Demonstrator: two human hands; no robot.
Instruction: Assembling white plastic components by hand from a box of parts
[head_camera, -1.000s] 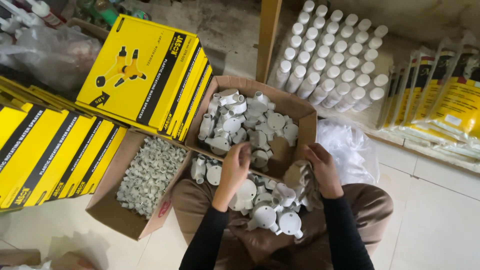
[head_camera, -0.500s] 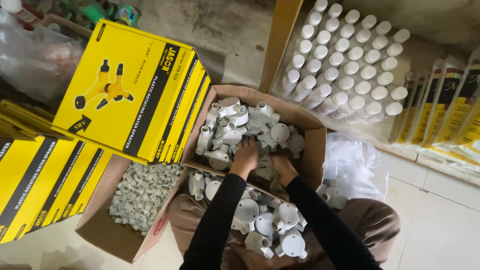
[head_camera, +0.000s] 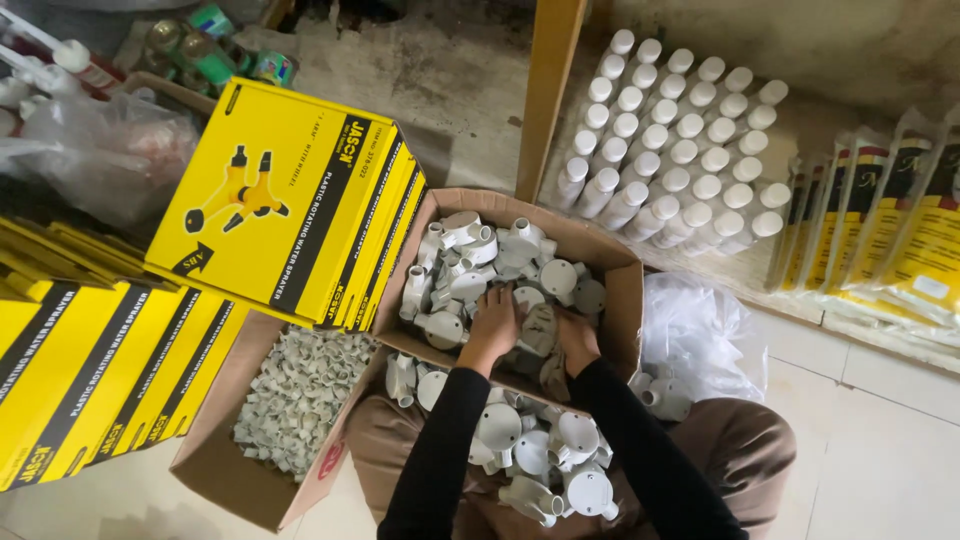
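Note:
Both my hands reach into an open cardboard box full of white plastic round conduit junction fittings. My left hand rests palm down on the fittings near the box's front edge. My right hand lies beside it, fingers curled around a fitting between the two hands. More of the same white fittings are heaped in my lap, over brown trousers. Both sleeves are black.
A second cardboard box at the left holds many small grey clips. Yellow-and-black flat cartons are stacked at the left. White capped tubes stand at the back right, beside yellow sachets. A clear plastic bag lies right of the box.
My hands have moved forward from the pile in my lap into the box of fittings. The view has shifted closer over the box.

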